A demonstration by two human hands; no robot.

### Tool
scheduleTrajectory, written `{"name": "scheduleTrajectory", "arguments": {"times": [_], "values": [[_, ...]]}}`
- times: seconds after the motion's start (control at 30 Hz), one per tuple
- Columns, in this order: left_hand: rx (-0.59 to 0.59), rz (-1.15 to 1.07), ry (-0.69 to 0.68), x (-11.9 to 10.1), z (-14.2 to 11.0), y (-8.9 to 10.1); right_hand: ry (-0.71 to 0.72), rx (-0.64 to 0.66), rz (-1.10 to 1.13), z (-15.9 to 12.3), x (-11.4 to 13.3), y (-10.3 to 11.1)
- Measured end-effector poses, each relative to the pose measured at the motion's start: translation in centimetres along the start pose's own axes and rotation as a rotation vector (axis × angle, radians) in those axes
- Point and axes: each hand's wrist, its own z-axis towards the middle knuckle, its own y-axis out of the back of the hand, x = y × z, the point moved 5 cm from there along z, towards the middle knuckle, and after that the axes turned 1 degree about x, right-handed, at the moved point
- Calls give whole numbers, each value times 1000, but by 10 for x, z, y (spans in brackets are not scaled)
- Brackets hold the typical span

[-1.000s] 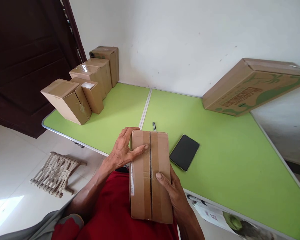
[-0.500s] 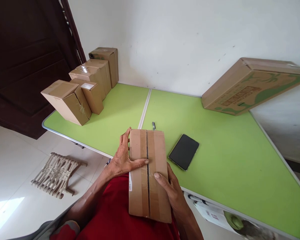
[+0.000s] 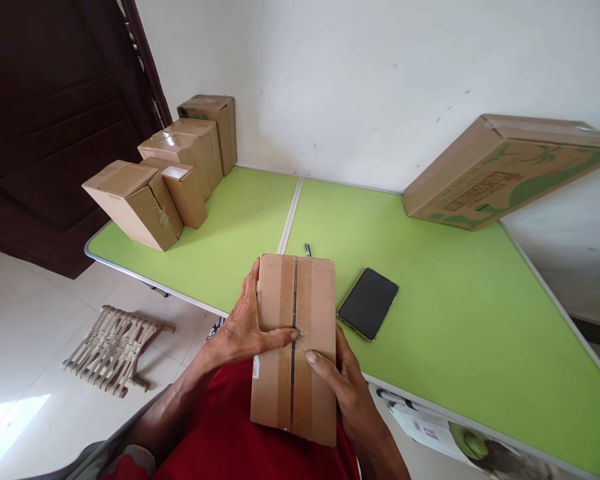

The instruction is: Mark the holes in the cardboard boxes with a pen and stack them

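A brown cardboard box (image 3: 313,393) is held up between my two hands, over the table's near edge and in front of my red shirt. Clear tape covers its top, where a dark seam runs lengthwise. My left hand (image 3: 245,330) grips the left side, its thumb lying across the top to the seam. Around the right side wraps my right hand (image 3: 347,380), with its thumb on the top just right of the seam. Most fingers of both hands are hidden behind the box. Just beyond the box lies a marker pen (image 3: 307,249), and to its right a black tablet (image 3: 369,303).
Several cardboard boxes (image 3: 135,200) stand at the left of the green table (image 3: 460,320). A large printed box (image 3: 505,177) leans against the wall at the back right. On the floor at left is a woven stool (image 3: 113,350). A dark door (image 3: 50,120) stands behind.
The box has turned slightly clockwise in my hands, its far end shifting right and its near end left. Both hands still hold it. The things on the table have stayed put.
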Motion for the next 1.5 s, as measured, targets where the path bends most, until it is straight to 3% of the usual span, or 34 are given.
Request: {"name": "scheduleTrajectory", "arguments": {"times": [0.17, 0.3, 0.43, 0.6, 0.77, 0.9, 1.07, 1.17, 1.27, 1.4, 1.5], "values": [[62, 5, -7, 1, -1, 2, -16, 1, -36, 5, -4, -3], [46, 4, -4, 6, -4, 5, -21, 18, -39, 9, -10, -3], [26, -96, 57, 12, -13, 9, 32, 64, -70, 19, -12, -7], [38, -117, 89, 10, -27, 11, 110, 34, -94, 27, -11, -16], [21, -208, 254, 13, -39, 16, 151, 134, -123, 24, -2, -29], [-43, -309, 358, 23, -33, 28, 151, 226, -178, 23, 1, -35], [-292, -106, 119, 15, 2, 64, 103, 287, -189, 29, -1, -37], [-198, 16, 19, 3, 19, 68, 84, 308, -175, 33, 4, -33], [-94, 36, 25, -5, 26, 61, 111, 285, -176, 39, 12, -27], [-141, -31, 33, -5, 31, 55, 145, 230, -140, 50, 18, -18], [-145, -79, 15, -2, 33, 53, 167, 118, -101, 60, 25, -8]]}}
